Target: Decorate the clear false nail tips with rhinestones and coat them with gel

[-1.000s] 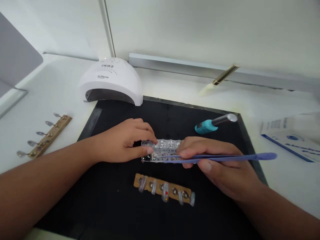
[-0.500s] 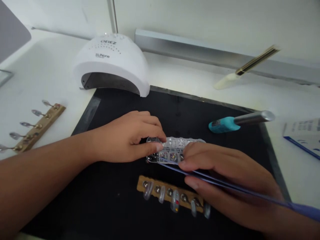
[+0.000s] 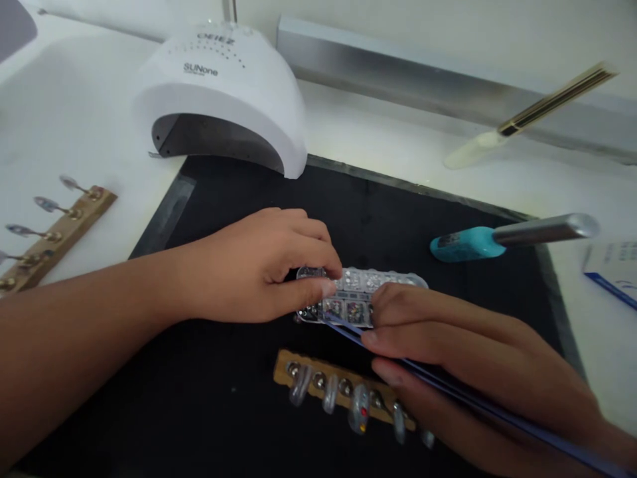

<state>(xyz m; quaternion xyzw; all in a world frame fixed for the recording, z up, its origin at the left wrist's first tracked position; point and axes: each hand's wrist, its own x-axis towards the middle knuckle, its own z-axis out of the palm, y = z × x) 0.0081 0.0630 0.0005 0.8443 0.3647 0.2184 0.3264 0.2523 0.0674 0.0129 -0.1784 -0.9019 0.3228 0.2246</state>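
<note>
A clear compartment case of rhinestones (image 3: pixel 356 312) lies on the black mat (image 3: pixel 199 398). My left hand (image 3: pixel 271 265) is closed over the case's left end, thumb and index finger gripping it. In my right hand (image 3: pixel 448 345) is a pair of blue-purple tweezers (image 3: pixel 348 330), held between thumb and fingers. The tweezer tips reach the lower left compartments, and I cannot make out whether a stone is between them. My right fingers cover the case's lower right part. Just below lies a wooden strip with clear nail tips (image 3: pixel 328 395) on it, one bearing red and yellow stones.
A white nail lamp (image 3: pixel 223 93) stands at the back left. On the left is a second wooden nail-tip stand (image 3: pixel 64 229). A turquoise tool with a metal shaft (image 3: pixel 468 244), a cream-ended brush-like tool (image 3: pixel 478 147) and a printed card (image 3: pixel 612 272) lie to the right.
The view has shifted slightly and come closer. The tweezers' two arms are nearer together than before. My left hand keeps its hold on the case.
</note>
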